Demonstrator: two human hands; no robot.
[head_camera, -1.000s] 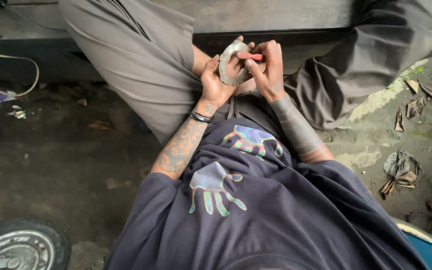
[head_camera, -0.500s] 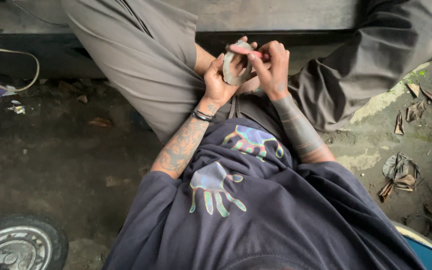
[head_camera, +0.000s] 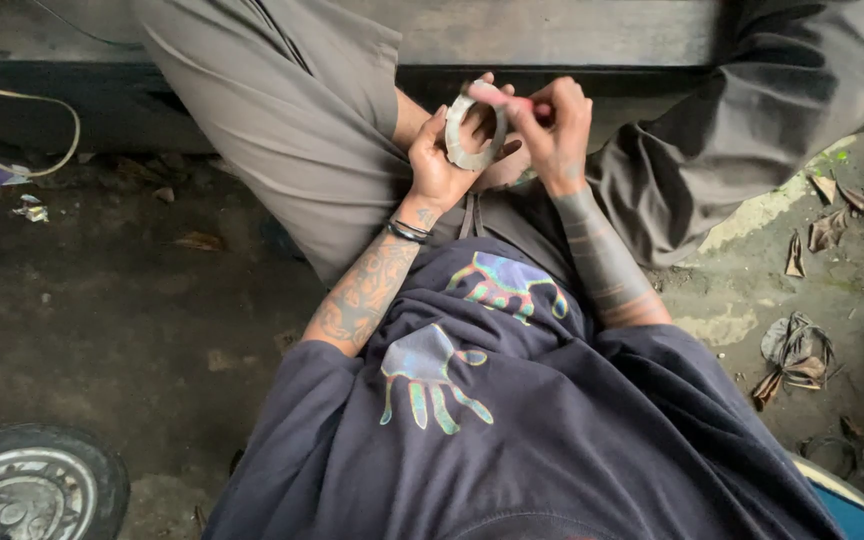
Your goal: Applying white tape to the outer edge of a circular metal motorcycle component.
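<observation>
- I judge I'm mid-way working the red tool [head_camera: 512, 100] along the metal ring [head_camera: 474, 130], held up over my lap.
- Next calls for a steady ring and small, careful strokes.
- My left hand [head_camera: 439, 165] is clamped round the ring.
- My right hand [head_camera: 557, 130] pinches the tool, fingers together.

Soft, dim daylight, no glare; deep shadow beneath the bench [head_camera: 552, 40]. Hands near it slightly motion-blurred; frame edges stretched.

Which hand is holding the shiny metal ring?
The left hand holds the metal ring, fingers wrapped round its edge. The right hand instead pinches a thin red tool against it.
</observation>
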